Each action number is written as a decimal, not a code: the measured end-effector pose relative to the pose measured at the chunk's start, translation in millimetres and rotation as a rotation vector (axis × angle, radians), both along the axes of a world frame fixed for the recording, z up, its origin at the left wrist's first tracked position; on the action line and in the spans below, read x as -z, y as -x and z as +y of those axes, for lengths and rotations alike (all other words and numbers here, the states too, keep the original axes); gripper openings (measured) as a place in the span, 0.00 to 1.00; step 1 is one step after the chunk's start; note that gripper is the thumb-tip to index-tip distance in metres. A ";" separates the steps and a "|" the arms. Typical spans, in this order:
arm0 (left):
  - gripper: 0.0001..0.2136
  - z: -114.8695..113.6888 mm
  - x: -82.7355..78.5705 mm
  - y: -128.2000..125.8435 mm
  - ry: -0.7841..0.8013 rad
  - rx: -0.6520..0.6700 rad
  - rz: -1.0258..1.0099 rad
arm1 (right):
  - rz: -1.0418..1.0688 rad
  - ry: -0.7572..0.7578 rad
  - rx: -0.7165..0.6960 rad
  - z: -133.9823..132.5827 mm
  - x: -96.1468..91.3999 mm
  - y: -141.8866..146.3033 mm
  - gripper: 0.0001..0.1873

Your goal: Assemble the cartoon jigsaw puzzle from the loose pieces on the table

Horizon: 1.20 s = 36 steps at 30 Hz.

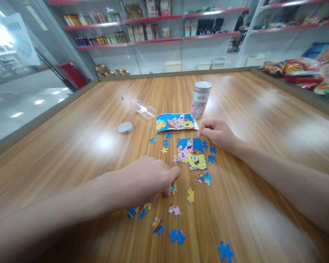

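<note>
My left hand (pixel 156 176) is low over the table, its fingers curled. A small multicoloured puzzle piece (pixel 173 189) shows between its thumb and forefinger. Beyond it lies a partly joined puzzle (pixel 191 151) with a pink starfish and a yellow sponge character. My right hand (pixel 218 134) rests loosely closed beside the right end of a printed picture sheet (pixel 175 122); whatever its fingers may hold is hidden. Loose blue pieces (pixel 211 158) sit right of the joined part. More pieces, such as a yellow one (pixel 190 196) and a blue one (pixel 225 251), are scattered nearer me.
A printed can (pixel 201 100) with a silver lid stands behind the sheet. Left of it, a clear plastic cylinder (pixel 143 109) lies on its side near a round silver lid (pixel 125 127). Stocked shelves (pixel 153 41) rise past the wooden table's (pixel 79 153) far edge. A person sits far off.
</note>
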<state>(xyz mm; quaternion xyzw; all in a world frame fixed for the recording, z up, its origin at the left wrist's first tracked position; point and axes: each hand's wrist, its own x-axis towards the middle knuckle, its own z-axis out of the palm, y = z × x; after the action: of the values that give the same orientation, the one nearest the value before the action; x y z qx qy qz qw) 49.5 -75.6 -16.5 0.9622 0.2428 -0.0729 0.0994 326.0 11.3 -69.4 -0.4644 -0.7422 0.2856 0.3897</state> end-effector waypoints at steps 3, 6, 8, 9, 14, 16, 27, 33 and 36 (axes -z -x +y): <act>0.10 0.4 -3.5 -2.5 -0.016 -0.032 0.027 | 0.002 -0.001 -0.001 -0.2 -0.3 -0.2 0.10; 0.09 0.4 -10.7 -4.6 0.004 -0.053 0.055 | 0.012 -0.006 -0.011 -0.7 -1.0 -0.3 0.10; 0.09 0.6 -16.2 -5.2 0.015 -0.066 0.067 | 0.012 -0.007 -0.011 -0.9 -1.3 -0.2 0.10; 0.09 0.9 -18.7 -5.1 0.020 -0.068 0.073 | 0.010 -0.007 -0.008 -0.9 -1.3 -0.1 0.10; 0.04 3.1 -23.1 -2.9 0.051 -0.074 0.088 | 0.005 -0.006 -0.003 -0.6 -1.0 0.3 0.10; 0.03 4.5 -21.1 -2.5 0.062 -0.078 0.091 | 0.008 -0.010 -0.010 -0.4 -0.7 0.1 0.10; 0.09 14.6 -8.3 6.4 -0.030 -0.023 0.055 | 0.010 -0.013 -0.012 -0.3 -2.0 1.1 0.10; 0.09 13.3 -11.4 6.8 -0.018 -0.024 0.101 | 0.010 -0.018 -0.020 0.1 -1.5 0.3 0.10; 0.07 14.1 -11.8 7.0 -0.056 -0.009 0.128 | -0.006 -0.026 -0.015 0.0 -1.8 -0.5 0.10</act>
<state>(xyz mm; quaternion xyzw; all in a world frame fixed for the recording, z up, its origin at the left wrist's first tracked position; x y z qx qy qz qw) 42.6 -61.5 -4.7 0.9569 0.2548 -0.1271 0.0570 326.5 11.3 -67.6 -0.4547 -0.7504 0.2776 0.3914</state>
